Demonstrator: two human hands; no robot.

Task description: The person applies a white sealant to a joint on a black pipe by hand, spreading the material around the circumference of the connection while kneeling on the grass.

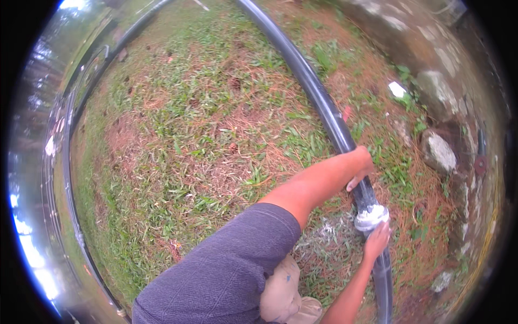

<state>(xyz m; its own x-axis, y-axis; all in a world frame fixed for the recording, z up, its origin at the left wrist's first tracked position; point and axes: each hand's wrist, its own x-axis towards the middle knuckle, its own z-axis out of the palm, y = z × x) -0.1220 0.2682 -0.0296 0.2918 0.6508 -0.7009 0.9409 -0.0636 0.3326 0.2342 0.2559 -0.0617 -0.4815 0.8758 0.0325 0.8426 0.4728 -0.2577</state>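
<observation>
A long black pipe (pixel 310 81) runs from the top of the view down to the lower right. My left hand (pixel 361 163) is wrapped around it, the thumb showing on the near side. Just below that hand, a thick collar at a pipe joint (pixel 372 217) is smeared with a white substance, and white streaks mark the pipe above it. My right hand (pixel 379 238) is closed on the joint from its lower side, its fingertips against the white-coated collar. Some fingers of both hands are hidden behind the pipe.
Grass with dry pine needles (pixel 216 135) covers the ground; white residue lies beside the joint. A stone wall (pixel 431 48) and a loose rock (pixel 440 152) stand at right. Another black pipe (pixel 69 178) curves along the left. My knee (pixel 280 289) is close below.
</observation>
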